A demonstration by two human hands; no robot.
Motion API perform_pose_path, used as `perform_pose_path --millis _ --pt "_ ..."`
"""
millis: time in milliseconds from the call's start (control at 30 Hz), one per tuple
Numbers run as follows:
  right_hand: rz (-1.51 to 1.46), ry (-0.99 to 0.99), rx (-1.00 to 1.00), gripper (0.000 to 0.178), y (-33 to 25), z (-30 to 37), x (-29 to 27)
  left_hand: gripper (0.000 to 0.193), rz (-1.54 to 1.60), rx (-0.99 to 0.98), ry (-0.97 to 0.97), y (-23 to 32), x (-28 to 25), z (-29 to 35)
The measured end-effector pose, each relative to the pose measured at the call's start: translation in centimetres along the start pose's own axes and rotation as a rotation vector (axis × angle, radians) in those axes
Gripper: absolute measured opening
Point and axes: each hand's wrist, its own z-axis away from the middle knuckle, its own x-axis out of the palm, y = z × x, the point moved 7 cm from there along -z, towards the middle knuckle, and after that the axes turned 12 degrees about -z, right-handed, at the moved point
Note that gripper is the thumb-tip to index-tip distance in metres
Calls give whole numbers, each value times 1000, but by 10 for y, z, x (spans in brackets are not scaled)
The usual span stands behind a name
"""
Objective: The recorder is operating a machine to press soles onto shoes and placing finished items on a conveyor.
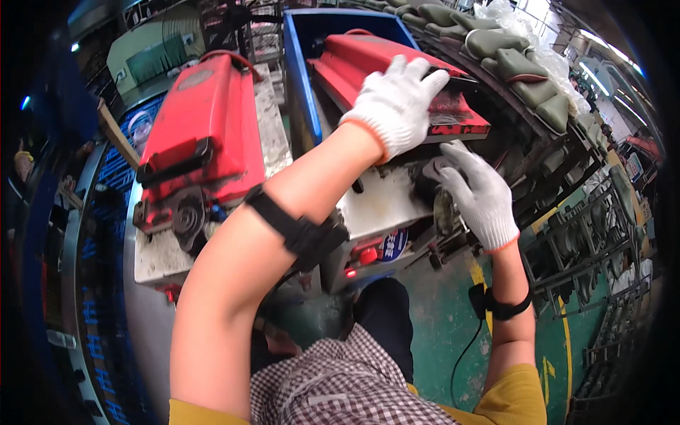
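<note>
My left hand (393, 106), in a white knit glove with an orange cuff, lies with spread fingers on the red cover (372, 53) of the right-hand machine. Lower and to the right, my right hand (478, 191), gloved alike, has its fingers stretched and apart. Its fingertips are at a round mauve-grey part (432, 168) on the machine's front right; whether they touch it I cannot tell. Beneath the cover is the pale, stained machine body (379, 202), with a red switch (366, 255) on its front.
A second red-covered machine (205, 127) with a black round knob (188, 219) stands at left. A blue bin (301, 85) is behind the right machine. Olive-green boot-like pieces (520, 67) line a rack at right. Metal racks (595, 248) stand over the green floor (453, 312).
</note>
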Motion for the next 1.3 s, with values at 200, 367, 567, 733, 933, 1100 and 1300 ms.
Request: perform_pose_path --millis 200,367,567,733,933,1100,1300 --pt "96 -588 260 68 54 -97 70 48 -121 29 41 -17 -38 -9" --pt "201 -661 240 99 107 -153 161 41 -140 41 416 -53 -73 -52" --pt "-58 -449 360 90 164 -184 144 30 -75 -73 390 -77 -85 -107" --pt "-853 -382 979 54 101 -139 82 44 -91 -80 356 -96 -88 -108" --pt "-1450 -388 774 57 14 -60 44 75 367 -94 53 -92 -104 -53" --pt "-1646 -302 561 70 -41 10 39 81 577 -634 96 -128 -135 92" --pt "-2138 -388 813 84 -99 101 117 66 1352 -973 305 -100 -164 252"
